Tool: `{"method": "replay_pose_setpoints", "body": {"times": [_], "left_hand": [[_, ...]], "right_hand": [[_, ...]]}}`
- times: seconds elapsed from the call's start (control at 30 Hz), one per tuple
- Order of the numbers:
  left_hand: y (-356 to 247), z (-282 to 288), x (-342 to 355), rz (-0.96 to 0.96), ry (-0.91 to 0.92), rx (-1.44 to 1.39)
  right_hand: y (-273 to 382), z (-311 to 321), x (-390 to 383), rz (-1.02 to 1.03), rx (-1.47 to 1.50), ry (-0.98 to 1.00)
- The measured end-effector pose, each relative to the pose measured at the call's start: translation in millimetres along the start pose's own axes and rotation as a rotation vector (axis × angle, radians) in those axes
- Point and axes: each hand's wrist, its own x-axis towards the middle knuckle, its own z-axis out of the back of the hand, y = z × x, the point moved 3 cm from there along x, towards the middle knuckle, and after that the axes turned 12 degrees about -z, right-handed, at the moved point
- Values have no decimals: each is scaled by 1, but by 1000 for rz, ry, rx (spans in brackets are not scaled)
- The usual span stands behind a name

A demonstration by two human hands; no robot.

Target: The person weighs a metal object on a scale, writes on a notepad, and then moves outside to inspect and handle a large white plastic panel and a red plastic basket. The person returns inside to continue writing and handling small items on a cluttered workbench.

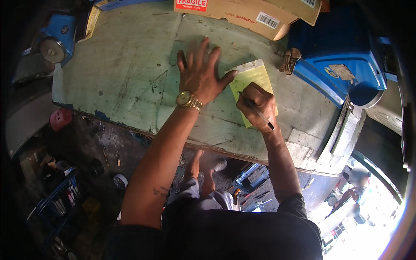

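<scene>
A yellow notepad [250,74] with a pale top strip lies at a slant on the worn greenish tabletop [125,73]. Over its lower part, my right hand [258,106] is closed round a pen [263,116], whose clear barrel and black end stick out toward my wrist. The pen's tip is near some handwriting on the page. My left hand [200,71] rests on the table left of the pad, fingers spread, its thumb reaching the pad's upper left edge. A gold wristwatch [189,99] is on my left wrist.
Along the far edge sits a cardboard box [234,16] with labels. A large blue container [342,65] stands at right, beside a small brown object [289,60]. Blue equipment with a round metal part [53,50] is at far left. Tools and a blue case [251,177] lie on the floor below.
</scene>
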Motion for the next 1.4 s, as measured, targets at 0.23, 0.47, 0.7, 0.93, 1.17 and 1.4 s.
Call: {"method": "replay_pose_setpoints", "body": {"times": [0.23,0.47,0.7,0.93,1.17,1.4], "left_hand": [[2,-1,0,-10,-3,24],[1,-3,-1,0,-11,10],[-1,0,0,-2,-23,5],[-1,-1,0,-9,-27,4],[0,0,0,-8,-31,34],[-2,-1,2,-15,-31,30]], "right_hand": [[-1,0,0,-30,-4,-14],[-4,2,0,-64,13,-15],[-15,16,-2,-113,43,-6],[-13,11,-2,-84,-15,5],[-20,13,0,-118,24,13],[-29,21,-2,-178,289,7]]}}
